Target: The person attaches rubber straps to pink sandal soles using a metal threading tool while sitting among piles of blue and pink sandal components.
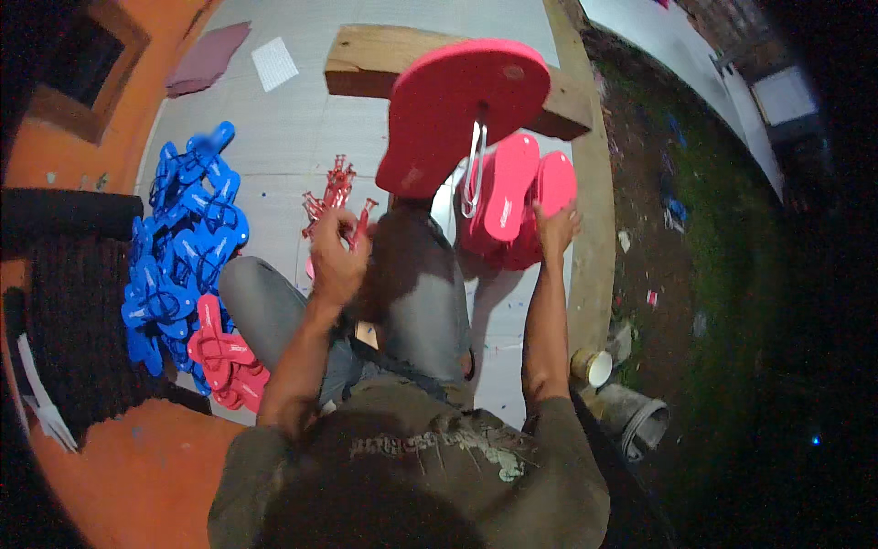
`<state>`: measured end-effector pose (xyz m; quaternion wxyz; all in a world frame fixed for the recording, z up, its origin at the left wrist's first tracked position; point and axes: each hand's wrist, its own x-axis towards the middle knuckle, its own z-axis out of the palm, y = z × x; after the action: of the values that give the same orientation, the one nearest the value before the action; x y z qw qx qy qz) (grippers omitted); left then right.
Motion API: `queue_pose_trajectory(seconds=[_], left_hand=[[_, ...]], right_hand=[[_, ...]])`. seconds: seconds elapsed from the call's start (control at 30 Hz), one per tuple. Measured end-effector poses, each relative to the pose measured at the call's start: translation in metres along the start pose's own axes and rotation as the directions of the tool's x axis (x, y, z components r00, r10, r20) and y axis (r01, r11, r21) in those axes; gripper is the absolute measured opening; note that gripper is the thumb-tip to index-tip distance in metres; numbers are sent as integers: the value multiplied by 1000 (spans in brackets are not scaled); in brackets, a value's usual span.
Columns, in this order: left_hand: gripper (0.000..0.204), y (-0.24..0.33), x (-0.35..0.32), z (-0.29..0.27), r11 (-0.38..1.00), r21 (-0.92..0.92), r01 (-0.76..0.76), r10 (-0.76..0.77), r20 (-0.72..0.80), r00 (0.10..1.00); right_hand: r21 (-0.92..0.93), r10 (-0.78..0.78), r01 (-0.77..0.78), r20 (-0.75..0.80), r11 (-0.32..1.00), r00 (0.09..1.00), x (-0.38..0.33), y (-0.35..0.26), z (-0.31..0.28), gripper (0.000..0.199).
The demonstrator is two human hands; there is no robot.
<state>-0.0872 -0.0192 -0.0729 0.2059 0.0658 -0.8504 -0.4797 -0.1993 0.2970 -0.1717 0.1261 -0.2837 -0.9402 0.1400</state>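
A red flip-flop strap (363,222) sticks up from the closed fingers of my left hand (338,261). Just beyond that hand lies a bunch of glossy red straps (331,194). My right hand (557,231) is at the near end of a pink sole (554,181) on the right, its fingers apart; whether it grips the sole I cannot tell. More pink soles (508,188) are piled beside it. In front of me a larger-looking pink sole (457,110) sits raised by a wooden beam, with a looped metal tool (475,169) at its underside.
The wooden beam (366,59) lies across the tiled floor ahead. Finished blue flip-flops (187,247) are heaped at left, with several pink flip-flops (229,359) nearer me. A white paper (274,64) lies far left. A cup (596,368) and a pail (640,421) stand at right by the soil.
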Motion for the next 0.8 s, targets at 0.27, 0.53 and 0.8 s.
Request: queue_pose_trajectory(seconds=[0.27, 0.53, 0.8], left_hand=[[33, 8, -46, 33, 985, 6, 172, -152, 492, 857], [35, 37, -44, 34, 838, -433, 332, -56, 537, 842], [20, 85, 6, -13, 835, -443, -326, 502, 372, 781]], right_hand=[[550, -49, 53, -22, 834, 999, -55, 14, -70, 77], [866, -391, -117, 336, 487, 857, -187, -32, -148, 83], [990, -661, -25, 112, 140, 742, -135, -78, -185, 22]])
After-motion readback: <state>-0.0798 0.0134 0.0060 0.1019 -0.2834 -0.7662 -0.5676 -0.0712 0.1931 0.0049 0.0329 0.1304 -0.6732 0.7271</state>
